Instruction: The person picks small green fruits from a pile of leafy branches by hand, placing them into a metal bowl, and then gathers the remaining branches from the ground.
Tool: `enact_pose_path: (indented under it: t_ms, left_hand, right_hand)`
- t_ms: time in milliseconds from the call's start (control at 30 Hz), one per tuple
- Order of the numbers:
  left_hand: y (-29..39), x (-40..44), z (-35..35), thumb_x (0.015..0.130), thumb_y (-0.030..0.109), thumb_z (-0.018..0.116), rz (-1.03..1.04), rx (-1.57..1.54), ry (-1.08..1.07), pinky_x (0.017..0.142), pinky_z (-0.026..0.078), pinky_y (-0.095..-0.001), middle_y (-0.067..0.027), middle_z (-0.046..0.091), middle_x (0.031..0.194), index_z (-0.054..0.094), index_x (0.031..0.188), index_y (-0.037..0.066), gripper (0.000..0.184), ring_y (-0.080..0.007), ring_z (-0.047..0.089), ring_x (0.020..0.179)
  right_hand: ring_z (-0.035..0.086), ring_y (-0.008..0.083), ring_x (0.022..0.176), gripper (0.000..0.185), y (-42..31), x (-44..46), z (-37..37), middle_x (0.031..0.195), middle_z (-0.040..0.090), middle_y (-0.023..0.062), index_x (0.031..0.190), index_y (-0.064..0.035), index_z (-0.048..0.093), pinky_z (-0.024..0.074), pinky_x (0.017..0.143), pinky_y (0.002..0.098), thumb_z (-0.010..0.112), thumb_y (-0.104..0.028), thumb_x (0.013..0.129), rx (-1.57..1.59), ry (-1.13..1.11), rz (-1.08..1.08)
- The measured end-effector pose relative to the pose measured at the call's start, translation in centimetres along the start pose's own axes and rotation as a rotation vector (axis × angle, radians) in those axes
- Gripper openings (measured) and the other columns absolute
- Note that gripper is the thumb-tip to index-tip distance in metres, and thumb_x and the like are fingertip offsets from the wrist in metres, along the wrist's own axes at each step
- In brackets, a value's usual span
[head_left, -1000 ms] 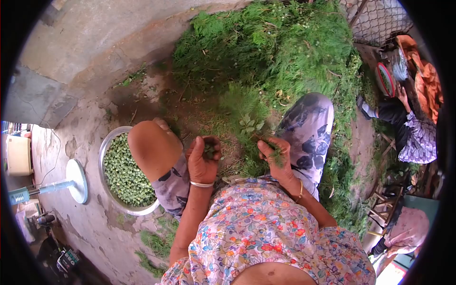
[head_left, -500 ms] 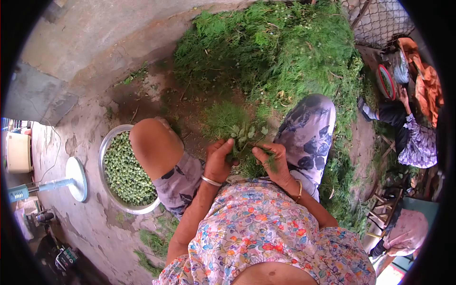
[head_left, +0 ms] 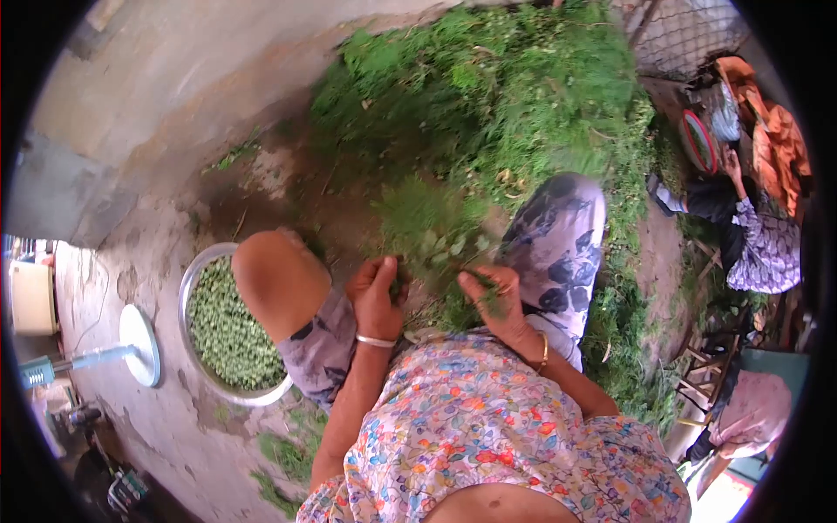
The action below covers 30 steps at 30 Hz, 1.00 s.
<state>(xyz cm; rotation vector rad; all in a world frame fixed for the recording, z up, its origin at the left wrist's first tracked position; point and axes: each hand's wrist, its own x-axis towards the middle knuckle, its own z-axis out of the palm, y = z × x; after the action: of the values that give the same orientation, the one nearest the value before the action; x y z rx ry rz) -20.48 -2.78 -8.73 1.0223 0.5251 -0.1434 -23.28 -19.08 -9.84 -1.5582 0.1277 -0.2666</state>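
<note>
Between my knees, a leafy green sprig (head_left: 445, 248) with pale round bits is held at its lower end by my right hand (head_left: 501, 305), whose fingers are pinched round it. My left hand (head_left: 377, 298), wearing a silver bangle, is curled closed just left of the sprig and apart from my right hand. Small green bits show darkly inside its fingers. Beyond my left knee a metal basin (head_left: 193, 340) holds a heap of small green pods (head_left: 228, 327). A large pile of feathery green branches (head_left: 497, 96) lies ahead of me.
A pale blue fan (head_left: 139, 345) stands left of the basin. At the right a co-worker in a patterned sleeve (head_left: 767, 248) has a hand near a red-rimmed round container (head_left: 698, 141). Another person in pink cloth (head_left: 751, 414) is at lower right. Loose greens (head_left: 288, 453) lie behind the basin.
My left hand first came in to the sprig beside my right hand, then drew back left from it. The whole view has shifted slightly and is blurred. My right hand keeps its hold.
</note>
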Motion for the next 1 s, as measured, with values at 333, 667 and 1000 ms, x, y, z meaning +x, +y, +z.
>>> enact_pose_path:
  t_ms: [333,667,1000]
  left_hand:
    - [-1.1,-0.3,0.8,0.079,0.006,0.063,-0.127,0.058,-0.239,0.046,0.042,-0.0246,-0.0009,0.059,0.078,0.058,0.083,0.005,0.006,-0.0097,0.054,0.063]
    - [-1.9,0.7,-0.7,0.081,0.007,0.059,-0.015,0.543,-0.162,0.052,0.043,-0.0260,-0.0044,0.061,0.083,0.058,0.092,-0.002,0.015,-0.0116,0.056,0.068]
    - [-0.2,1.0,-1.0,0.089,0.017,0.053,-0.139,-0.395,-0.026,0.048,0.039,-0.0268,-0.0082,0.058,0.082,0.056,0.097,0.007,0.013,-0.0175,0.052,0.061]
  right_hand:
    - [0.054,0.0126,0.079,0.024,2.6,-0.3,-1.2,0.083,0.055,0.0072,0.096,-0.0031,0.051,0.0440,0.068,0.0257,0.069,-0.009,0.081,-0.340,-0.019,-0.362]
    - [0.050,0.0096,0.055,0.013,0.4,0.3,-1.3,0.067,0.056,0.0016,0.079,-0.0026,0.058,0.0393,0.049,0.0242,0.068,-0.010,0.082,-0.236,-0.108,-0.237]
    - [0.047,0.0060,0.055,0.011,0.2,1.1,-2.2,0.066,0.051,-0.0001,0.085,-0.0016,0.056,0.0365,0.044,0.0230,0.065,-0.007,0.085,-0.228,-0.196,-0.161]
